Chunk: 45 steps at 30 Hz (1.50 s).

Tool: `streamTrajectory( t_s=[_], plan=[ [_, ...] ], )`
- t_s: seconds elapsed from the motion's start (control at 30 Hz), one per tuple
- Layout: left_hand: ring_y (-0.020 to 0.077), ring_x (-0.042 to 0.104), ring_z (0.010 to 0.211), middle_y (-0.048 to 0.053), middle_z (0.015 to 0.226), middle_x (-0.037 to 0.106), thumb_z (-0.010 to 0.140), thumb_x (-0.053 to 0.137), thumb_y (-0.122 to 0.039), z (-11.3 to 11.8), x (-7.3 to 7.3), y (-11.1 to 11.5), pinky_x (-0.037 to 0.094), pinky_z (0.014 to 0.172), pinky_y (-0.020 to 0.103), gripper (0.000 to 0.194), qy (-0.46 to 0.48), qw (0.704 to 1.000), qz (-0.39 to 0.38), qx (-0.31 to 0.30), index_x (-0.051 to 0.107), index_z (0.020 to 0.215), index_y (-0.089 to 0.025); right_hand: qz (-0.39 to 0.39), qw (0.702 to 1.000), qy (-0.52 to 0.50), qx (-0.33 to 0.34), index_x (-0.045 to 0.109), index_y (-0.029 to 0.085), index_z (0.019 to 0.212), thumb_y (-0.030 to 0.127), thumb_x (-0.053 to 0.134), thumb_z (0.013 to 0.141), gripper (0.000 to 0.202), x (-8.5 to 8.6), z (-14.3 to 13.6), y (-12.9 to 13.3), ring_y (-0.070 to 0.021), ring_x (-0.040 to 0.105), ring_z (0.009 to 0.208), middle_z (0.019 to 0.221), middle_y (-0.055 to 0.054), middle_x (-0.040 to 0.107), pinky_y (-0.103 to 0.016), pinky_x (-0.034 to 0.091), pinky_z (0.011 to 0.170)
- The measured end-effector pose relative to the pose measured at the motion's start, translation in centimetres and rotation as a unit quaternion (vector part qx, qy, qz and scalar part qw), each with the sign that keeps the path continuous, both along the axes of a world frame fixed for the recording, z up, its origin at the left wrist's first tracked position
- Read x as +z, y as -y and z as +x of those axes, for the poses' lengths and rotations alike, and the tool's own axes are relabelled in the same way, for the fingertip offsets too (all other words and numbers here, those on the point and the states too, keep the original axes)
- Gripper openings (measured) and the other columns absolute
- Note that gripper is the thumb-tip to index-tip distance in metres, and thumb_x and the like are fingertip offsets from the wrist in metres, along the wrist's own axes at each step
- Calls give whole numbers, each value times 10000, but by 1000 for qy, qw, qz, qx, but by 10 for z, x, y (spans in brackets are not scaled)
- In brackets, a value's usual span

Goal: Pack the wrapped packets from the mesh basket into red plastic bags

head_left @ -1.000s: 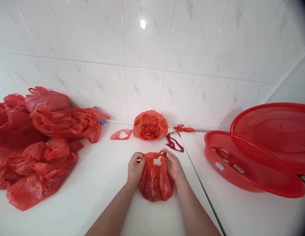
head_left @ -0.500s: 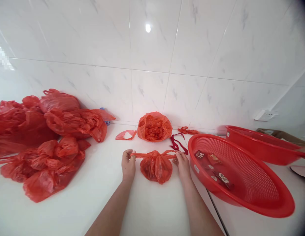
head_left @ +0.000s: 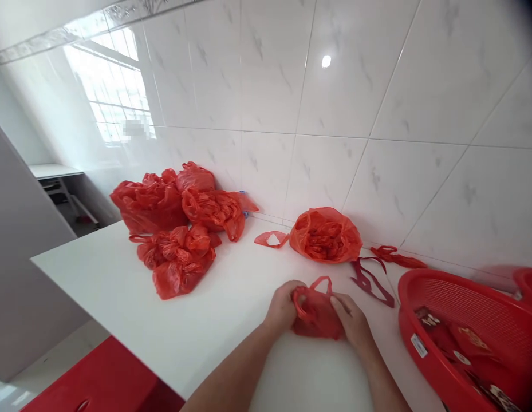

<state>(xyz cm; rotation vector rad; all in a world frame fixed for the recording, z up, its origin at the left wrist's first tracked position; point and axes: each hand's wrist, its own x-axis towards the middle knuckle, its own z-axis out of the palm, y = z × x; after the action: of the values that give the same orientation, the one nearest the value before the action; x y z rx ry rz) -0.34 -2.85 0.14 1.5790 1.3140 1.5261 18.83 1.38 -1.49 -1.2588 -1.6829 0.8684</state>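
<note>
Both hands on a small red plastic bag sitting on the white worktop, near the front edge, centre of view. Left hand curled closed on the bag's left side, fingers pinching a handle loop there. Right hand closed on the bag's right side, fingers folded over the plastic; a second handle loop sticks up between the two hands. Bag is bunched, top gathered, contents not readable. Just behind it, against the tiled wall, an open red bag full of crumpled red material, mouth facing the camera. A loose red handle scrap lies touching or just beside that bag's left side, can't tell which. Dark red ribbon strips lie on the worktop right of the open bag, between it and the basket; another crumpled red strip sits farther back by the wall. Right edge: red mesh basket with small red packets in it, print too small to read; basket near the right hand, not touching. A second red rim shows behind it, mostly cut off. Far left back of worktop: pile of filled red bags, well apart from the hands. Small blue object behind the pile, mostly hidden. Red stool or box below the worktop edge, lower left.
</note>
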Motion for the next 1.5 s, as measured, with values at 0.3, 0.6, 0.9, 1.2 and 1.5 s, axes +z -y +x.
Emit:
streamTrajectory(
  t_s=[0.3, 0.6, 0.9, 1.2, 1.5],
  plan=[
    [180, 559, 993, 59, 1071, 592, 801, 547, -246, -168, 130, -2, 431, 922, 350, 277, -2, 866, 275, 417, 578, 1071, -192, -29, 999, 27, -25, 667, 229, 934, 447, 531, 760, 310, -3, -3, -2, -222, 593, 983, 1045, -46, 650, -344, 457, 859],
    [420, 227, 1326, 166, 1412, 375, 736, 589, -350, -264, 48, 1, 140, 958, 728, 556, -316, 828, -97, 453, 456, 1260, -219, 23, 999, 15, -40, 668, 239, 862, 336, 524, 772, 195, -2, -9, -2, -204, 605, 902, 949, -26, 660, -342, 461, 813],
    [388, 131, 1376, 66, 1507, 242, 696, 670, -326, -219, 63, -13, 125, 1034, 667, 624, -274, 820, 76, 496, 419, 1265, -276, 43, 997, 30, -54, 661, 232, 850, 275, 496, 788, 181, 2, -13, 0, -191, 599, 869, 921, -24, 650, -329, 467, 784],
    [209, 594, 966, 62, 1030, 645, 826, 463, -246, -51, 86, -64, 468, 864, 357, 223, -266, 954, 137, -16, 646, 953, -256, 55, 996, 44, -60, 656, 236, 832, 233, 471, 786, 190, -1, -15, -5, -197, 594, 844, 889, -30, 649, -324, 463, 762],
    [194, 600, 820, 121, 1245, 521, 678, 678, -249, 48, 90, -168, 463, 699, 324, 649, -78, 996, 0, 46, 440, 1282, -259, 6, 993, 61, -101, 651, 264, 858, 261, 425, 801, 234, 5, -9, -10, -167, 578, 676, 760, 11, 652, -274, 433, 625]
  ],
)
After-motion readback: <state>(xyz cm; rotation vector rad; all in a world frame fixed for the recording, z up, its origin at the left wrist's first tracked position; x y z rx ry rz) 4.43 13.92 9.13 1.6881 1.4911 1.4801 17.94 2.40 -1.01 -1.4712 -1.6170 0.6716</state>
